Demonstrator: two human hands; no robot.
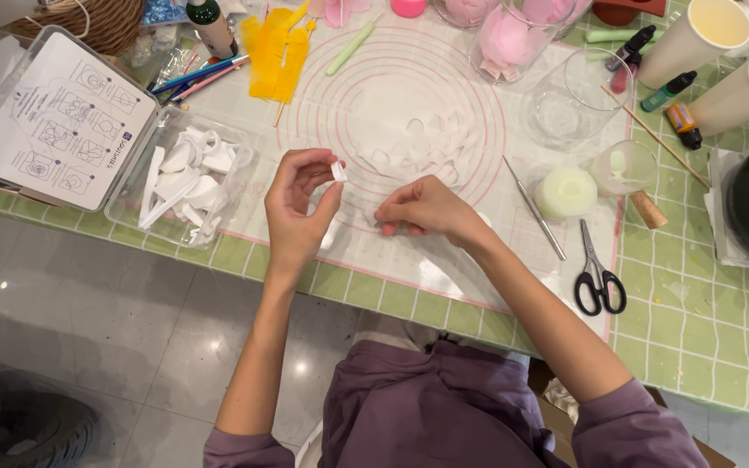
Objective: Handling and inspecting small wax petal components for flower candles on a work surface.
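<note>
The left hand (295, 206) pinches a small white petal (339, 171) by its edge; it looks light and brittle. The right hand (422, 208) rests curled, fingertips on the mat (409, 78), holding nothing I can make out.

— What does the work sit on?
— A tabletop of small pale green tiles with white grout (704, 334), running at a slant across the view.
— And under it?
— A floor of large glossy grey tiles (88, 303), with small bright spots of light glinting on them.
</note>
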